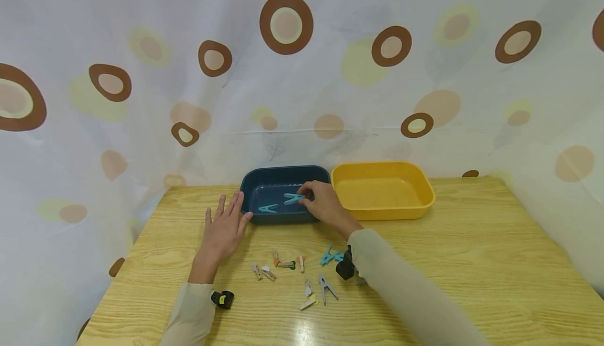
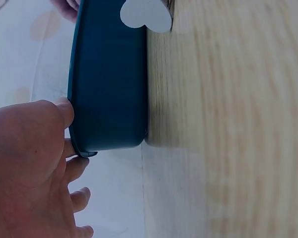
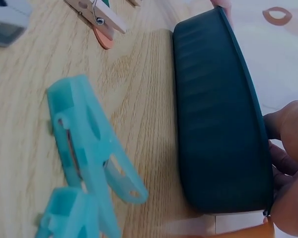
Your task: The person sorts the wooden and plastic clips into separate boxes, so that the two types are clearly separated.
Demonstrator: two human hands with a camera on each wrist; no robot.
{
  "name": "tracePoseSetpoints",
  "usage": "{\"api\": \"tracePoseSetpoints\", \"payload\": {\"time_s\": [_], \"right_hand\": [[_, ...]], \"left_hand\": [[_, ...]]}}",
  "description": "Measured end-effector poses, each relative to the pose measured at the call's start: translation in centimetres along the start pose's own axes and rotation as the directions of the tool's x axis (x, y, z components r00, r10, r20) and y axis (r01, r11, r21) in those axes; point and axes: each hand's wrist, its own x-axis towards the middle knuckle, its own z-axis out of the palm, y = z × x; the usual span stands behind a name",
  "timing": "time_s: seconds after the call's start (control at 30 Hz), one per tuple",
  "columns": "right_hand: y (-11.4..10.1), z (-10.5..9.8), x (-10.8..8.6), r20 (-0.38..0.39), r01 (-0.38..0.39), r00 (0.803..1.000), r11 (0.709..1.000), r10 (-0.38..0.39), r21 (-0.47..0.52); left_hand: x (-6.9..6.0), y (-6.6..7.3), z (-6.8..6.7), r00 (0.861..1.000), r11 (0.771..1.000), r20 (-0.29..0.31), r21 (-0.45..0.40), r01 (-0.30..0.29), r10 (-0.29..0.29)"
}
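Note:
My right hand (image 1: pixel 325 203) reaches over the dark blue tray (image 1: pixel 283 220) and pinches a turquoise clothespin (image 1: pixel 293 198) between thumb and fingers. Another turquoise clothespin (image 1: pixel 268 208) lies in the tray. At the tray's left front corner my left hand (image 1: pixel 225 230) touches the rim, fingers spread and fairly straight. The right wrist view shows the right hand (image 3: pixel 293 148) at the rim, its held clothespin hidden behind the wall. Two turquoise clothespins lie on the table below my right wrist, the nearer one (image 3: pixel 84 139) large in that view.
A yellow tray (image 1: pixel 384 214) stands right of the blue one, close beside it. On the wooden table (image 1: pixel 481 262), in front of the trays, lie a grey clothespin (image 1: pixel 326 288) and several small wooden clips (image 1: pixel 286 265) with coloured decorations. A patterned curtain (image 1: pixel 302 99) hangs behind.

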Motion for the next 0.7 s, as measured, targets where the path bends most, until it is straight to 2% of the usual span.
{"api": "tracePoseSetpoints", "payload": {"time_s": [0.37, 0.7], "right_hand": [[0.09, 0.57, 0.72, 0.035, -0.055, 0.998, 0.998, 0.056, -0.040], [-0.31, 0.51, 0.42, 0.041, -0.071, 0.996, 0.996, 0.074, -0.053]], "left_hand": [[0.07, -0.08, 0.12, 1.000, 1.000, 0.010, 0.003, 0.003, -0.003], [0.07, -0.08, 0.21, 1.000, 1.000, 0.009, 0.005, 0.002, -0.002]]}}
